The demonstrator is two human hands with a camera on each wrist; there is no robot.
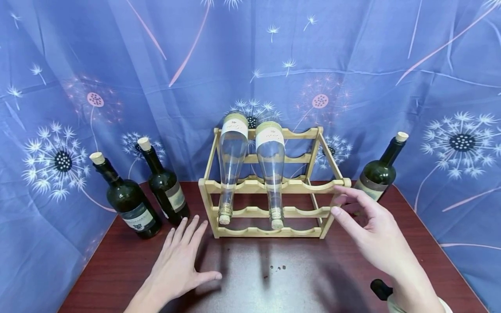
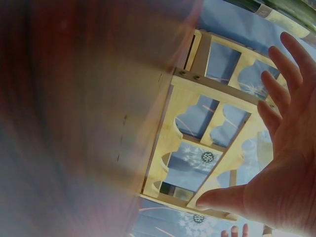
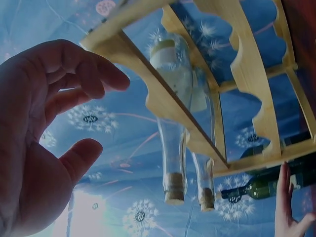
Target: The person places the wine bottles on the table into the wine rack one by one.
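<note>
A wooden wine rack (image 1: 301,188) stands on the table with two clear corked bottles, one (image 1: 232,161) at the left and another (image 1: 271,165) beside it, lying in its top tier with cork ends toward me. My right hand (image 1: 375,230) is by the rack's right end, thumb and fingers apart with nothing between them. In the right wrist view the right hand's fingers (image 3: 106,74) are loosely bent near the top rail. My left hand (image 1: 178,261) is spread over the table, left of the rack's front, holding nothing.
Two dark green corked bottles, one (image 1: 135,208) nearer and one (image 1: 168,191) behind, stand left of the rack. A third green bottle (image 1: 377,174) stands behind my right hand. A black object (image 1: 379,289) lies by my right wrist. A blue dandelion-print curtain (image 1: 195,65) hangs behind.
</note>
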